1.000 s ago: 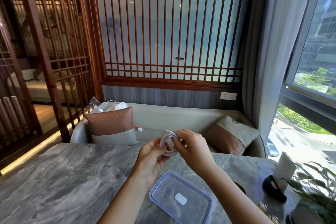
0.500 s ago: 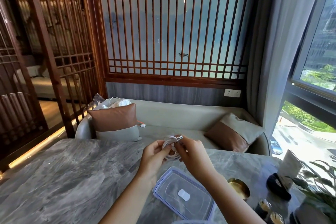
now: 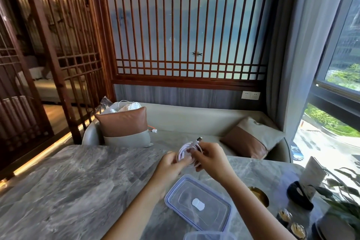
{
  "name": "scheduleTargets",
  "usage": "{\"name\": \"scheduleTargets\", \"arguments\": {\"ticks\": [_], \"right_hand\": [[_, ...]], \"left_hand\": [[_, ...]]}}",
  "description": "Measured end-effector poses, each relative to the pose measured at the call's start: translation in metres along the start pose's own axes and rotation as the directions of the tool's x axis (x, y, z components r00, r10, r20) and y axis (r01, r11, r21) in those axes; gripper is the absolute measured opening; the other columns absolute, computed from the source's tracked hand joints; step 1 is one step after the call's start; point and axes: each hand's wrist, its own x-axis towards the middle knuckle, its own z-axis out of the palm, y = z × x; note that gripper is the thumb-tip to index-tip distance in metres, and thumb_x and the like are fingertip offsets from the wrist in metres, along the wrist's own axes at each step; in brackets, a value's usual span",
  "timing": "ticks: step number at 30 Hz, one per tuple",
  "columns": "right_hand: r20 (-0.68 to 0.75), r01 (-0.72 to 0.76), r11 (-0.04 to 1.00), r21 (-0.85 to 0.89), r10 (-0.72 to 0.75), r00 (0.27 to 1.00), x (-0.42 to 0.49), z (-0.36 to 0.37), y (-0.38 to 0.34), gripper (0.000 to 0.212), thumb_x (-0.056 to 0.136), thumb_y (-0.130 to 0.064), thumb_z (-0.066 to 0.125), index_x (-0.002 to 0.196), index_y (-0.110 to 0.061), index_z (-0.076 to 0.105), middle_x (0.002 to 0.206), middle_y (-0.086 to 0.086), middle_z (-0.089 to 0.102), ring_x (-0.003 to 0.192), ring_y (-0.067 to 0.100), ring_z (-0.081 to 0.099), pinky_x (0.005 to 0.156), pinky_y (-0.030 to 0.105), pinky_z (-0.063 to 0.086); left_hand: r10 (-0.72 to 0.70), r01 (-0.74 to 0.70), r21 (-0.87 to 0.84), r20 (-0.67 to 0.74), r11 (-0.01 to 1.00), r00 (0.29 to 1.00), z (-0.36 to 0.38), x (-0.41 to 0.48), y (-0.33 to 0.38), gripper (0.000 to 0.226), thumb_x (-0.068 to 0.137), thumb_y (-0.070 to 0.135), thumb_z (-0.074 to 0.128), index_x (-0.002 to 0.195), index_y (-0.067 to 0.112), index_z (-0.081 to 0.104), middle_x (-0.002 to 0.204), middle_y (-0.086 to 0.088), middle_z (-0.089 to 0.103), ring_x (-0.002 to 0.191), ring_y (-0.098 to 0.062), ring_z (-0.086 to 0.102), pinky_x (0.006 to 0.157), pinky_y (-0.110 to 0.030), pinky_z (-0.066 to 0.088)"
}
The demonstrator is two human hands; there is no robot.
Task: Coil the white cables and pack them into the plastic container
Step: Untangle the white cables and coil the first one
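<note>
A small coil of white cable is held above the grey marble table. My left hand pinches the coil's left side. My right hand grips its right side, and the metal plug sticks up just above its fingers. A clear plastic lid with a blue seal lies flat on the table just below my hands. The rim of the clear plastic container shows at the bottom edge. More white cables lie in a bag behind the left cushion on the bench.
A brown and grey cushion and a second cushion sit on the bench beyond the table. A gold dish, a black stand with a card, small cups and a potted plant crowd the table's right side.
The view has tilted down and closer. The coil has turned in my hands so its plug now points up above my right fingers. The container's rim has come into view at the bottom.
</note>
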Motion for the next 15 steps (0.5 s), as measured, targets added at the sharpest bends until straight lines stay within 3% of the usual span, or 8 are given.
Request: {"name": "scheduleTargets", "arguments": {"ticks": [2,5,8,11,13,15], "right_hand": [[-0.016,0.014,0.999,-0.04,-0.014,1.0,0.0,0.002,0.0,0.022,0.087,-0.014,0.06,0.069,-0.002,0.061,0.055,0.01,0.061,0.042,0.017,0.061,0.051,0.041,0.055],[0.05,0.027,0.999,-0.023,-0.026,0.998,-0.005,0.003,0.001,0.02,0.088,-0.016,0.058,0.072,-0.005,0.059,0.056,0.007,0.056,0.044,0.013,0.056,0.05,0.033,0.053],[0.144,0.007,0.993,0.114,-0.024,0.989,-0.009,0.001,0.002,0.016,0.091,-0.014,0.057,0.084,0.0,0.062,0.062,0.005,0.052,0.05,0.009,0.052,0.048,0.025,0.05],[0.121,-0.04,0.963,0.265,0.007,0.993,-0.012,0.004,0.0,0.012,0.09,-0.008,0.058,0.099,-0.001,0.055,0.062,0.003,0.05,0.05,0.006,0.051,0.046,0.021,0.049],[0.071,-0.062,0.936,0.347,0.04,0.997,-0.014,0.005,0.0,0.024,0.09,-0.005,0.058,0.11,-0.007,0.047,0.061,0.004,0.048,0.048,0.006,0.049,0.043,0.021,0.047],[0.018,-0.009,0.952,0.306,0.003,1.0,-0.015,0.006,-0.001,0.023,0.09,-0.006,0.057,0.11,-0.015,0.051,0.058,0.006,0.046,0.046,0.011,0.045,0.04,0.023,0.044]], "left_hand": [[-0.011,0.011,-0.006,-0.032,1.0,0.999,-0.001,-0.001,-0.007,0.007,0.086,0.024,0.063,0.087,0.019,0.067,0.078,0.005,0.068,0.068,-0.003,0.063,0.06,-0.023,0.05],[-0.062,0.058,-0.068,-0.067,0.996,0.996,-0.009,-0.002,-0.014,0.008,0.083,0.012,0.066,0.089,0.015,0.061,0.076,-0.001,0.067,0.057,-0.009,0.06,0.051,-0.023,0.051],[-0.026,0.015,-0.075,-0.154,0.997,0.988,-0.018,-0.003,-0.014,0.018,0.082,0.007,0.067,0.091,0.01,0.051,0.071,-0.006,0.071,0.052,-0.014,0.064,0.05,-0.025,0.054],[0.167,-0.121,0.204,-0.227,0.971,0.959,-0.025,-0.004,-0.013,0.011,0.081,0.013,0.068,0.077,0.011,0.058,0.06,-0.002,0.072,0.055,-0.018,0.068,0.057,-0.034,0.055],[0.291,-0.192,0.372,-0.232,0.908,0.928,-0.028,-0.005,-0.012,0.013,0.079,0.015,0.071,0.068,0.015,0.064,0.058,-0.001,0.071,0.055,-0.016,0.069,0.06,-0.037,0.055],[0.352,-0.233,0.424,-0.228,0.875,0.908,-0.029,-0.009,-0.011,0.012,0.077,0.016,0.072,0.066,0.017,0.067,0.059,0.001,0.071,0.056,-0.013,0.069,0.061,-0.037,0.055]]}}
